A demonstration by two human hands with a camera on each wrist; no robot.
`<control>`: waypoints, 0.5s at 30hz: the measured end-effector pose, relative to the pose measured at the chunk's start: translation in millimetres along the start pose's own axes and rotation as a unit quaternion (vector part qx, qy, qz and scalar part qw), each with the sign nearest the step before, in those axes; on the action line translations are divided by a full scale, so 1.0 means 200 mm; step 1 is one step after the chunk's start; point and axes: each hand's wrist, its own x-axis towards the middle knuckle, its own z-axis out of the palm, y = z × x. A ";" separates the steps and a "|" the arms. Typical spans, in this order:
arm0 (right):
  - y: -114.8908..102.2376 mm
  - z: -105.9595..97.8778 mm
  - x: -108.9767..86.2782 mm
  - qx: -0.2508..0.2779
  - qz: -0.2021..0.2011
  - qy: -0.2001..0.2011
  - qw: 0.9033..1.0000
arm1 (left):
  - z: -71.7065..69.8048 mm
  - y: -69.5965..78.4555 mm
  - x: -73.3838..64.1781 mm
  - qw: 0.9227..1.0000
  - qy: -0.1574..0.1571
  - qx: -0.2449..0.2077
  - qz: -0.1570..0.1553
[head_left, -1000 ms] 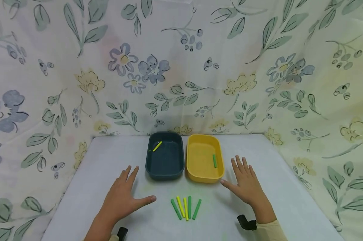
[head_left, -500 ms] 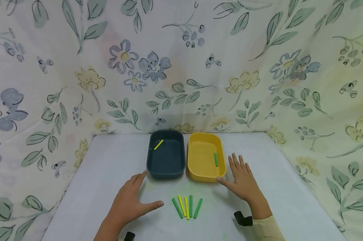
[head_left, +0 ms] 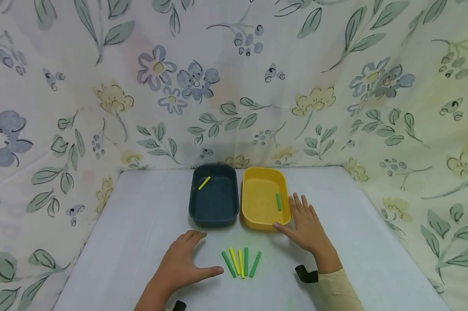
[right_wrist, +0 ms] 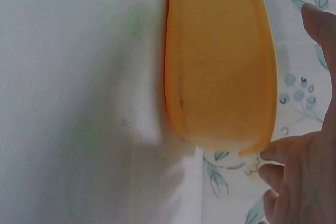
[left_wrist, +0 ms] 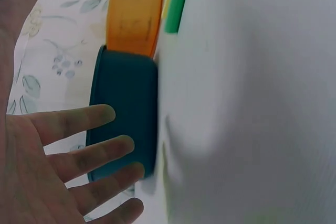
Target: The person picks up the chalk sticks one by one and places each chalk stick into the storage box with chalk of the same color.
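Green chalk sticks (head_left: 255,264) and yellow chalk sticks (head_left: 241,264) lie fanned out side by side on the white table. Just left of them my left hand (head_left: 183,263) hovers, thumb pointing at the nearest green stick, fingers spread and holding nothing. My right hand (head_left: 308,226) is beside the front right corner of the yellow bin (head_left: 261,211), its fingers straight and spread. One green chalk stick (head_left: 278,202) lies in that bin. The dark blue bin (head_left: 216,203) holds a yellow chalk stick (head_left: 204,183). In the left wrist view, the left fingers (left_wrist: 97,153) overlap the blue bin.
Both bins stand side by side at the back of the table (head_left: 152,198), against a floral cloth (head_left: 234,86). Faint green smudges mark the tabletop. Black straps (head_left: 306,274) show at both wrists.
My left hand has moved right and nearer the chalk sticks, its fingers bending slightly inward. My right hand has drifted a little left, closer to the yellow bin. The chalk sticks have stayed in place.
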 end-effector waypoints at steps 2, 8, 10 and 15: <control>-0.01 0.00 0.02 0.003 0.002 -0.002 1.000 | 0.01 0.02 0.00 1.000 -0.006 -0.007 0.006; -0.04 0.01 0.05 0.005 0.004 -0.010 1.000 | 0.06 0.06 0.01 0.999 -0.027 -0.014 0.036; -0.05 0.02 0.06 0.006 0.006 -0.013 1.000 | 0.08 0.06 0.02 0.998 -0.028 -0.013 0.051; -0.09 0.03 0.09 0.014 0.007 -0.019 1.000 | 0.13 0.07 0.02 0.996 -0.013 0.003 0.084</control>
